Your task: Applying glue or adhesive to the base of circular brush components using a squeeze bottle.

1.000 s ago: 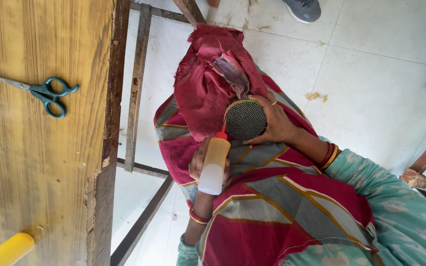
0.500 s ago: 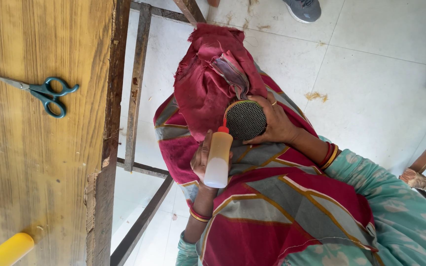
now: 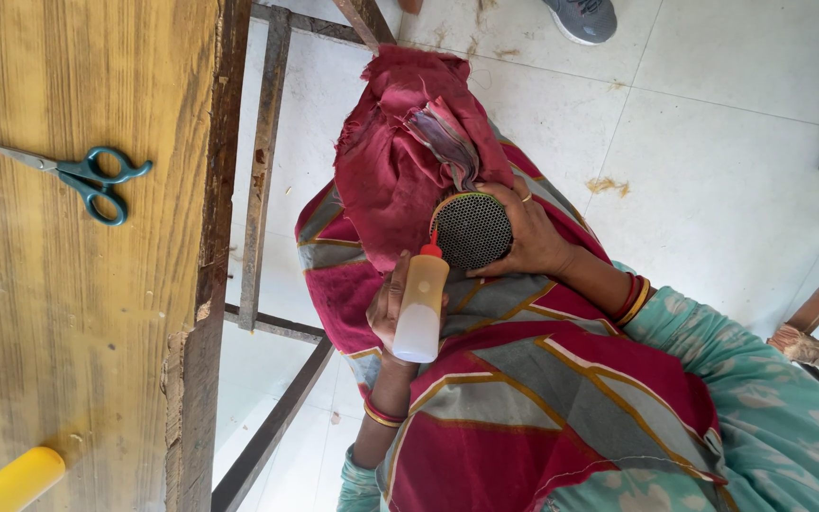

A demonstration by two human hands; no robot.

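My left hand (image 3: 389, 305) grips a small squeeze bottle (image 3: 421, 303) with a red nozzle and pale yellowish liquid; its tip touches the lower left rim of a round black mesh disc (image 3: 471, 230). My right hand (image 3: 530, 232) holds that disc from the right, fingers curled over its top edge. Both hands work over my lap, which is draped in red, grey and yellow striped cloth (image 3: 542, 379). A bundle of dark red fabric (image 3: 400, 171) with a striped strip hangs just beyond the disc.
A wooden table (image 3: 68, 313) fills the left side, with teal-handled scissors (image 3: 87, 175) and a yellow tube (image 3: 16, 482) on it. Its metal frame (image 3: 263, 171) runs beside my lap. Someone's grey shoe (image 3: 580, 17) stands on the tiled floor at the top.
My left hand has raised the bottle slightly, bringing the red nozzle up to the disc's rim. The right hand and disc stayed where they were.
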